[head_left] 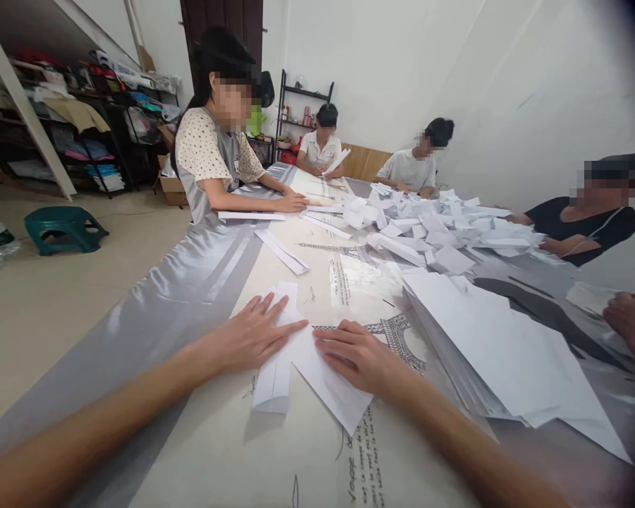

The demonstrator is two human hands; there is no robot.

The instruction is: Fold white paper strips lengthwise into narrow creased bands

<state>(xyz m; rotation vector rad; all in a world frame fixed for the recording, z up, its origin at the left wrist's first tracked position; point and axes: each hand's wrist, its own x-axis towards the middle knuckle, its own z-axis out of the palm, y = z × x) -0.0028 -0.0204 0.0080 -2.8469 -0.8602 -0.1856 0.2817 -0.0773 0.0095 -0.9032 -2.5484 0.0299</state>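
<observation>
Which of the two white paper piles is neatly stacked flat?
The stack of large sheets, to the right of the right hand; the loose heap of smaller paper pieces is jumbled and farther back.

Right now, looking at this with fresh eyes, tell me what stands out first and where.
The eye goes first to the big jumbled heap of white paper pieces on the far right part of the table. Closer in, the left hand and right hand rest on folded white paper at centre. Right of them lies a stack of larger white sheets.
</observation>
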